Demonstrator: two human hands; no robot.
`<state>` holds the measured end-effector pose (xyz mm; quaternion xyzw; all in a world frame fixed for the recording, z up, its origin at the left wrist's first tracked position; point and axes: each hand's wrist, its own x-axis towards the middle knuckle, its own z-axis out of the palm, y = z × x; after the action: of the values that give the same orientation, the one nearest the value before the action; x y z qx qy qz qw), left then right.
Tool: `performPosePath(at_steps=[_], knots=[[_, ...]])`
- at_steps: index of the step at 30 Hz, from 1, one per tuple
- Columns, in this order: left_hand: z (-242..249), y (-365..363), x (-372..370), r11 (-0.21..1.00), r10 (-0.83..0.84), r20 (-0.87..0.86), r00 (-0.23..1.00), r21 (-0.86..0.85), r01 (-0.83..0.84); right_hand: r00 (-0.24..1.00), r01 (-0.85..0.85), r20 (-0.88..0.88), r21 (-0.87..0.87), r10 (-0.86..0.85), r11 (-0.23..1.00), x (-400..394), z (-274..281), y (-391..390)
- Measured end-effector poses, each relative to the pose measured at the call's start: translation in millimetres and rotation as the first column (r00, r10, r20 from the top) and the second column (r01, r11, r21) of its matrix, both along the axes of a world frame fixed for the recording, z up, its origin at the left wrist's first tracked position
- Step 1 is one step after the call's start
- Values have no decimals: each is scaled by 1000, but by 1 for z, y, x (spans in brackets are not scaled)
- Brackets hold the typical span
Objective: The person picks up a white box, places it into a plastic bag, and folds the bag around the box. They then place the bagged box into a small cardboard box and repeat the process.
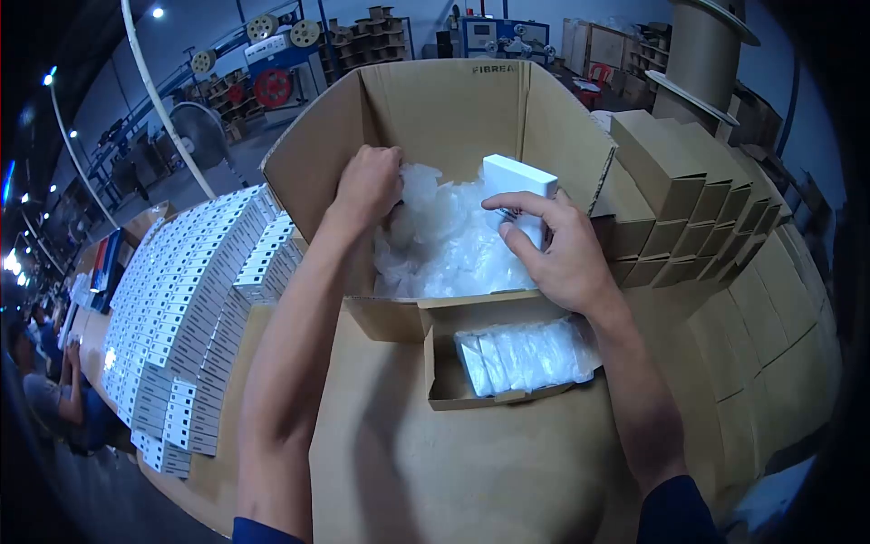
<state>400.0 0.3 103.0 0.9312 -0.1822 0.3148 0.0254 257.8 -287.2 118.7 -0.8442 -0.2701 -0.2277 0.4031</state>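
Note:
Inside a large open cardboard box [444, 100], my left hand [370, 189] is closed near the left wall. Crumpled translucent plastic bags [444, 236] lie right beside its fingers; its fingertips are turned away, so what they hold is hidden. My right hand [566, 254] is at the box's right side, around the lower part of a flat white case [518, 175] that stands tilted among the plastic. Index finger and thumb cross the front of the case. Below, a smaller open carton [441, 392] holds a row of white items wrapped in clear plastic [526, 356].
Stacks of white boxes with small square openings [186, 317] line the left. Folded brown cartons [671, 181] are piled at the right, below a large cardboard spool [702, 54]. A fan [195, 136] and machinery [272, 54] stand behind. Another person [68, 399] is at far left.

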Motion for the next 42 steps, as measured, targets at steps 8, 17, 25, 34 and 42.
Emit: performPosePath(at_steps=[8, 17, 25, 34, 42], knots=[[49, -31, -134, 725, -182, -98, 978, -686, 66, 996, 34, 78, 104, -42, 994, -8, 3, 6], [5, -51, -120, 549, -199, 47, 979, -822, 151, 986, 62, 148, 143, -83, 988, 58, -15, 47], [-22, -42, -48, 755, 17, 149, 989, -651, 85, 980, 170, 13, 459, -198, 872, 108, -25, 44], [23, -49, -153, 679, -419, -121, 900, -700, 222, 973, -28, 224, 334, -50, 942, -3, -5, 16], [-48, -108, -348, 13, -474, 157, 867, -983, 185, 918, -58, -306, 531, 254, 846, -208, -66, -18]])
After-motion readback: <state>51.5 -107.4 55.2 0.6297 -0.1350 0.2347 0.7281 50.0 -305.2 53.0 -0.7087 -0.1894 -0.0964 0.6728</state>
